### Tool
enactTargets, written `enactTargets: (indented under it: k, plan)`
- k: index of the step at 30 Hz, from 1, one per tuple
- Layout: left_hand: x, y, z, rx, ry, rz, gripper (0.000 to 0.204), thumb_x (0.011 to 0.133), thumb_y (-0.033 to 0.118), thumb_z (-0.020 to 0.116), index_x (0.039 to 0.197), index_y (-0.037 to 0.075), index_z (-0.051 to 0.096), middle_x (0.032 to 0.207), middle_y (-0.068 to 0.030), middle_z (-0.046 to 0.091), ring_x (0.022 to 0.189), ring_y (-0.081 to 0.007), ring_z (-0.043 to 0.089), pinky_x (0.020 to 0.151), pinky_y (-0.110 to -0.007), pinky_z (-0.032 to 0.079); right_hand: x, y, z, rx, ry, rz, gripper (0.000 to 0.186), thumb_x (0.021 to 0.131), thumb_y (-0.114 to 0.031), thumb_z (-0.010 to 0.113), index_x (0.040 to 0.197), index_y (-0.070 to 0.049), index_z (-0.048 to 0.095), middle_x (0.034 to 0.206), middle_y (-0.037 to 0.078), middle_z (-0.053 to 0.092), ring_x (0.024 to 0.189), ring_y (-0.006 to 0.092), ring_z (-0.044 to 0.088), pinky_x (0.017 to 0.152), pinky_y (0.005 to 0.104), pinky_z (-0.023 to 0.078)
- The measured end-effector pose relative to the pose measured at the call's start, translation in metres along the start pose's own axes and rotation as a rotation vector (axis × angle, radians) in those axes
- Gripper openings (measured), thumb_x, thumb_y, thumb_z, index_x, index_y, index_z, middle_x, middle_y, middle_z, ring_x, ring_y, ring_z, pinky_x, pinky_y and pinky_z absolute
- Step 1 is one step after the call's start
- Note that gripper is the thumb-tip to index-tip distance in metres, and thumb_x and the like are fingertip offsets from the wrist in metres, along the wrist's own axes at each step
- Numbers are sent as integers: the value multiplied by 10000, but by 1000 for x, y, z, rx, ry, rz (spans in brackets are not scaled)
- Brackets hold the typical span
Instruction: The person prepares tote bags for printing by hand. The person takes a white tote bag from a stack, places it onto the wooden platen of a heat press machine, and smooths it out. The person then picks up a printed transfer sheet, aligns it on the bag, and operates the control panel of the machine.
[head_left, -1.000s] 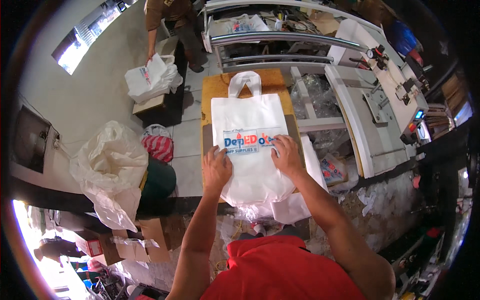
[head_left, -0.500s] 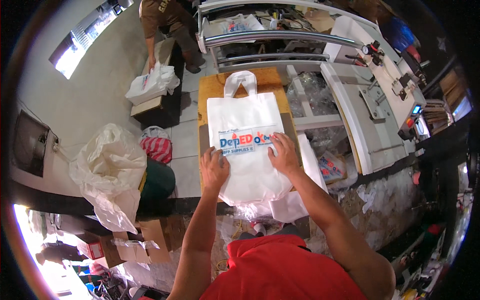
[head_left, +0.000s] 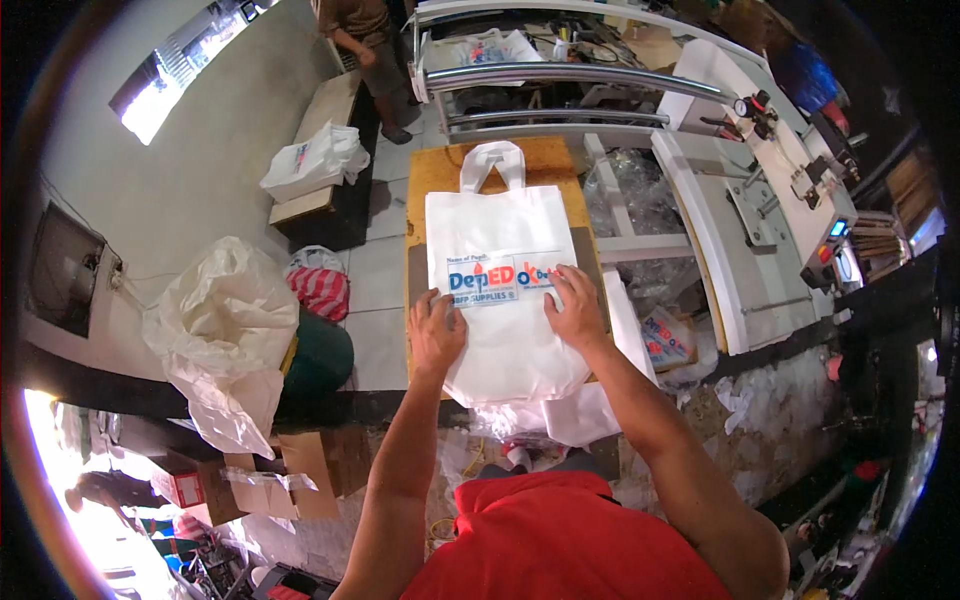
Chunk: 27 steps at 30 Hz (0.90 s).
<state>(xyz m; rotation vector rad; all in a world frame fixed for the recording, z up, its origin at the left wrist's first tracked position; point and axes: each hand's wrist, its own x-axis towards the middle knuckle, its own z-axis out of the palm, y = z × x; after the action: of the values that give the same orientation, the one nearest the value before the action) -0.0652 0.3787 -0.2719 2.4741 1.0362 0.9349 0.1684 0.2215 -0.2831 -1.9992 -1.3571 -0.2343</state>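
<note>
The left hand (head_left: 436,330) lies flat, fingers spread, pressing the white tote bag (head_left: 505,290) near its left edge; the right hand (head_left: 577,308) does likewise at the right edge, apparently smoothing it against the brown worktable (head_left: 440,175), handles pointing away.

**Bag flat on the board, hands on its near half**

The bag (head_left: 500,260) lies on the board (head_left: 545,160), handles away. Left hand (head_left: 436,332) and right hand (head_left: 577,308) rest on it side by side. Behind stands the machine frame (head_left: 570,75); a crumpled sack (head_left: 225,320) lies left.
</note>
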Motion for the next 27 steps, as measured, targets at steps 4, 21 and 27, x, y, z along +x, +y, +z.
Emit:
enactTargets:
  k: [4,21,27]
  plan:
    - [1,1,1,13,-8,5,300,835,125,690,1126,53,695,1269,-176,601,1177,-377,572,1018,-489,452,-1,1,-1,4,-8,15,396,841,-167,709,1200,-6,659,1345,172,567,1290,381,499,1089,489,401]
    - [2,-19,4,-374,105,-163,322,911,40,565,1228,-18,576,1171,-206,616,1055,-333,640,926,-420,517,12,2,-38,157,282,26,407,839,-96,709,1217,-15,581,1284,209,576,1217,397,536,1064,478,415]
    - [-1,-39,12,-535,122,-291,326,867,-13,577,1192,-17,597,1065,-172,632,965,-295,651,890,-375,527,-15,114,-188,-216,635,192,263,864,-28,637,1126,-29,608,1116,164,635,1094,379,591,981,480,449]
